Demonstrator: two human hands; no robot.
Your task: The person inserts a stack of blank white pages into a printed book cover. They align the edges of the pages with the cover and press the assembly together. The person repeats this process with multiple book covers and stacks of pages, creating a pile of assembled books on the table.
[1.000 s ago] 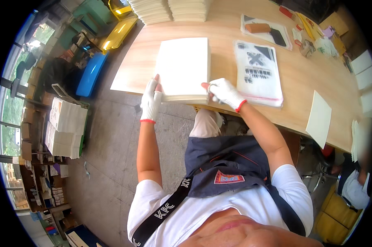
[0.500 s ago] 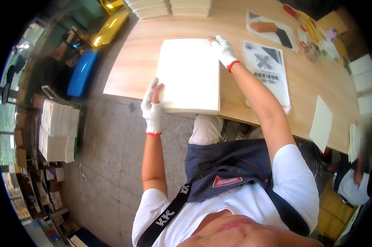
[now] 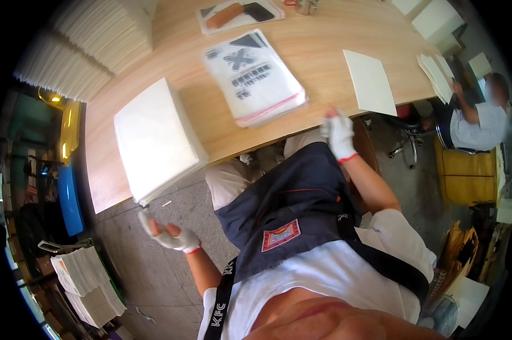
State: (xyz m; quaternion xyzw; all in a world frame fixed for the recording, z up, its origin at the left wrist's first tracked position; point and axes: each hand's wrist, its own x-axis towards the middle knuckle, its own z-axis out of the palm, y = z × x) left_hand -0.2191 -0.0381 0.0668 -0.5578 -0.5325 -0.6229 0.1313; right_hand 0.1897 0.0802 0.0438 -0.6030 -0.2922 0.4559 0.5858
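A thick stack of white paper sheets (image 3: 154, 139) lies at the table's front left, its near corner jutting past the edge. Just below that corner is my left hand (image 3: 173, 235) in a white glove with bare fingertips, its fingers apart and holding nothing. My right hand (image 3: 339, 136), gloved the same way, hovers at the front edge, slightly blurred, its fingers loosely bent with nothing visible in them. Between the hands lies a pile of printed plastic-wrapped packs (image 3: 256, 76). Right of it, a single white sheet (image 3: 371, 82) overhangs the table edge.
Tall paper stacks (image 3: 100, 34) stand at the table's far left. An orange-brown block (image 3: 226, 15) and a black object lie on another pack at the back. A person (image 3: 482, 116) sits to the right with papers. A paper pile (image 3: 88, 283) stands at lower left.
Both hands have come off the paper stack. My right hand has moved right and down to the table's front edge. The view has turned right, so the table appears shifted left.
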